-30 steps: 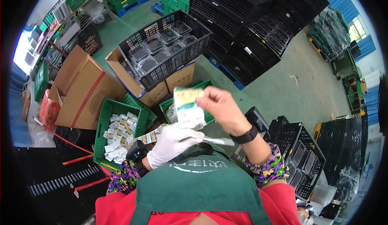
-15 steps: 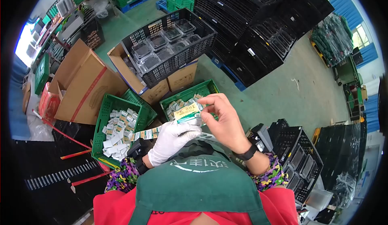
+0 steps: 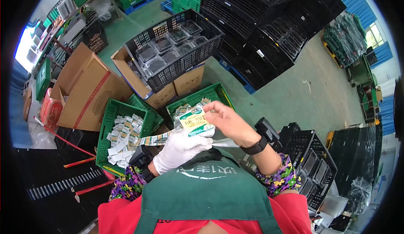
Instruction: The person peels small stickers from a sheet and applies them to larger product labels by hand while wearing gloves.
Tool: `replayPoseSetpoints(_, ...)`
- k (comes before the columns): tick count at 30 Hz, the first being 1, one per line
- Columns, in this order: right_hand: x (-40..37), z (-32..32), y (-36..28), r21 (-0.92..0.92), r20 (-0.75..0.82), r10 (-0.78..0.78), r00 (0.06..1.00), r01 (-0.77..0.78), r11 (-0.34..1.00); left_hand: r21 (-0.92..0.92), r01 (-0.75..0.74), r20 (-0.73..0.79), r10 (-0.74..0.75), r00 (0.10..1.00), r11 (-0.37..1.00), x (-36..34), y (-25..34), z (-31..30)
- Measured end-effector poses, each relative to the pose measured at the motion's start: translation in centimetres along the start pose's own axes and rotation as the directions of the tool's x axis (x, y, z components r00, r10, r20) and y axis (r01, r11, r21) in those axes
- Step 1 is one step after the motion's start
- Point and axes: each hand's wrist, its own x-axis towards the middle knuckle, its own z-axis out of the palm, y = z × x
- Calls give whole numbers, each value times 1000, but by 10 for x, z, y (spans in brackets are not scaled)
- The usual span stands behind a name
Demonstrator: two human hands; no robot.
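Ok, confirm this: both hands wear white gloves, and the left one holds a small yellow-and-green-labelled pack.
Not quite: the head view shows a white glove only on the left hand; the right hand is bare. The left one does hold a small yellow-and-green-labelled pack.

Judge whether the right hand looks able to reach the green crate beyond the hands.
Probably yes: the right hand is near the green crate, and nothing visible blocks its right end, though depth is uncertain.
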Motion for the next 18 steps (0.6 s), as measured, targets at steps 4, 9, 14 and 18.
replayPoseSetpoints(4, -22, -10, -21, -526, -136, -229, 964, 126, 841, -240, 375, -43, -395, 917, 896, 1, -2, -9)
replayPoseSetpoints(9, -41, -2, -17, -811, -147, -269, 952, 40, 584, -506, 447, -76, -554, 829, 738, 7, -8, -11)
replayPoseSetpoints(14, -43, -5, -15, -813, -122, -260, 958, 54, 580, -478, 514, -165, -647, 744, 712, 7, -13, -10)
replayPoseSetpoints(18, -36, 8, -23, -866, -109, -626, 772, 235, 441, -461, 491, -181, -620, 764, 739, 9, -12, -4)
